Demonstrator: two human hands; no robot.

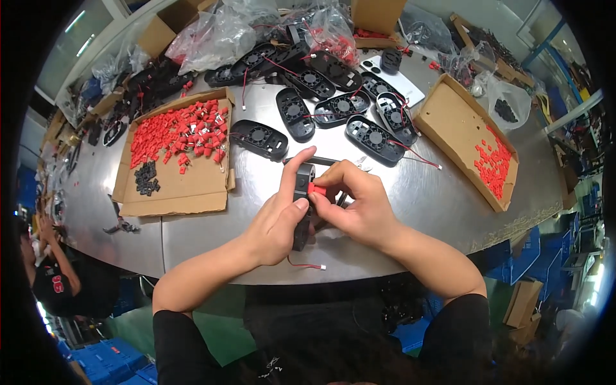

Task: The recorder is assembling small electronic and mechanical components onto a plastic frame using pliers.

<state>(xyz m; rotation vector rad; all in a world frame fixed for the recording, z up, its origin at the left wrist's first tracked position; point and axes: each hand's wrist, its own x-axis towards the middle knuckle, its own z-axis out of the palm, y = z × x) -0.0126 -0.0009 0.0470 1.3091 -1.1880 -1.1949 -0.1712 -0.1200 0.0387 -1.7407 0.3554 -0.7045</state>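
My left hand (274,226) grips a black plastic housing (299,239) turned on its edge over the front of the table. A thin red wire with a white plug (314,265) hangs below it. My right hand (362,204) pinches a small red plastic part (316,189) between thumb and forefinger, against the upper side of the housing. How far the part sits in the housing is hidden by my fingers. Behind my hands lie several black oval housings with round fan grilles (258,136), some trailing red wires.
At left, a shallow cardboard tray (192,204) holds many red parts and a small heap of black pieces (147,179). Another cardboard tray (443,115) at right holds flat red pieces. Plastic bags (221,42) crowd the back. Another person (58,276) is at far left.
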